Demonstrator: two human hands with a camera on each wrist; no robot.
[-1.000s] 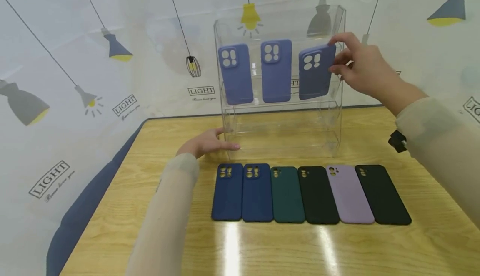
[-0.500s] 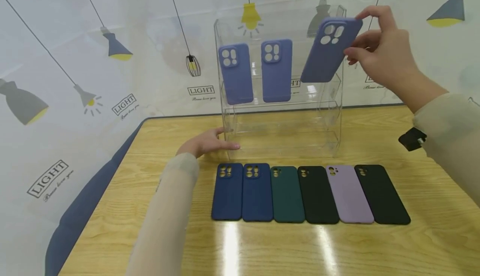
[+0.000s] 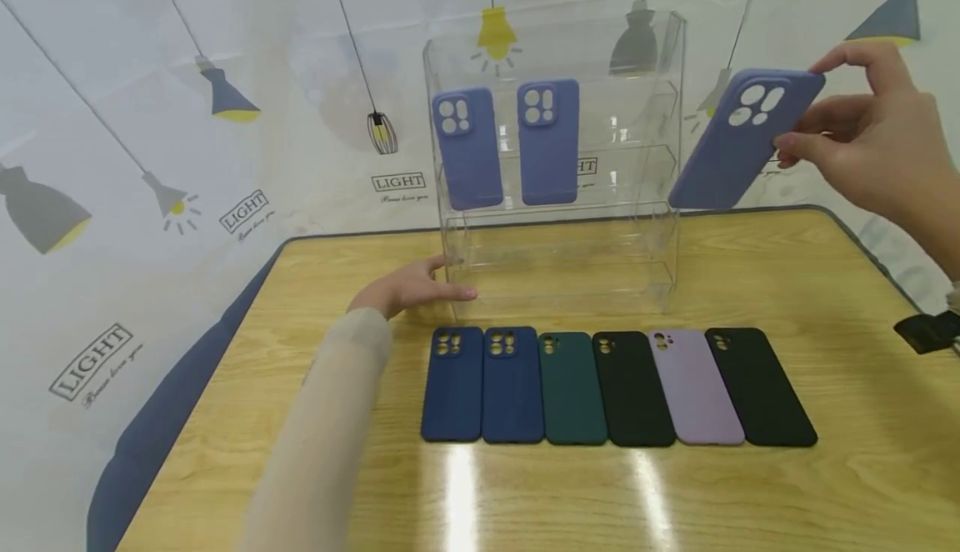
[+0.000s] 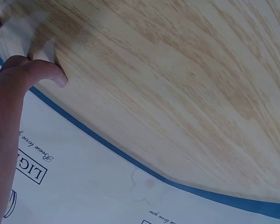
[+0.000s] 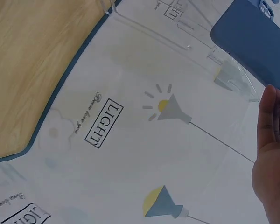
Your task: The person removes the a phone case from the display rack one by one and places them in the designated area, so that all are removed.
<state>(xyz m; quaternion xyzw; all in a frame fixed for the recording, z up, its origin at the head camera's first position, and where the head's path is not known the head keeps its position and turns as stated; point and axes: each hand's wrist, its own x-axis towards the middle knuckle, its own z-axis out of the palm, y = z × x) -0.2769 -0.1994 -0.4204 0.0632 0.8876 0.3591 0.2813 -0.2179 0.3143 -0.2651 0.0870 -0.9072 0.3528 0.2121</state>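
A periwinkle-blue phone case (image 3: 746, 139) hangs tilted in the air right of the clear tiered display stand (image 3: 558, 273). My right hand (image 3: 877, 122) pinches it by its upper and right edges, and it also shows in the right wrist view as a blue back (image 5: 254, 39) above the fingers (image 5: 268, 114). Two matching cases, a left one (image 3: 468, 149) and a middle one (image 3: 549, 143), stand upright on one tier. My left hand (image 3: 408, 287) grips the stand's lower left side, thumb in front; in the left wrist view the hand (image 4: 18, 77) appears at the left edge.
In front of the stand, a row of cases lies flat on the wooden table (image 3: 300, 419): two navy cases (image 3: 453, 389), a dark green case (image 3: 573, 393), a black case (image 3: 637, 393), a lilac case (image 3: 701, 393) and another black case (image 3: 765, 393). A lamp-printed wall covering (image 3: 315, 143) stands behind.
My right hand has lifted the third periwinkle phone case off the stand's tier and carried it to the right, tilting it. The left hand has stayed on the stand.
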